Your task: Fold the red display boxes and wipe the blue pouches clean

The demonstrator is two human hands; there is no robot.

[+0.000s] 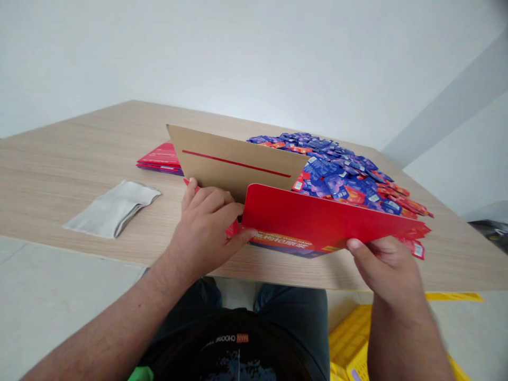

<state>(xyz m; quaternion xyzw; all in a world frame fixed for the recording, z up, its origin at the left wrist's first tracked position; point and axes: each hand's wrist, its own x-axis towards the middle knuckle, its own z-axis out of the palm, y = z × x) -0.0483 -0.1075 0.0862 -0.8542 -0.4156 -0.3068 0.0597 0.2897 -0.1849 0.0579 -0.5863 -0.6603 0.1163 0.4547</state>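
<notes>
Both my hands hold a folded red printed cardboard display box, with its plain kraft-brown inner flap standing up behind and a red line across that flap. My left hand grips the box's left end, fingers over the fold and thumb along the red face. My right hand pinches the right end, thumb on top. Several small sachets stick out past that end, near my right fingers. Behind the box lies a large heap of blue and red sachets, partly hidden by the flap.
A stack of flat red cards lies at the table's left, and a folded grey cloth sits nearer the front edge. The light wood table ends close to my lap. A yellow plastic crate stands on the floor to the right.
</notes>
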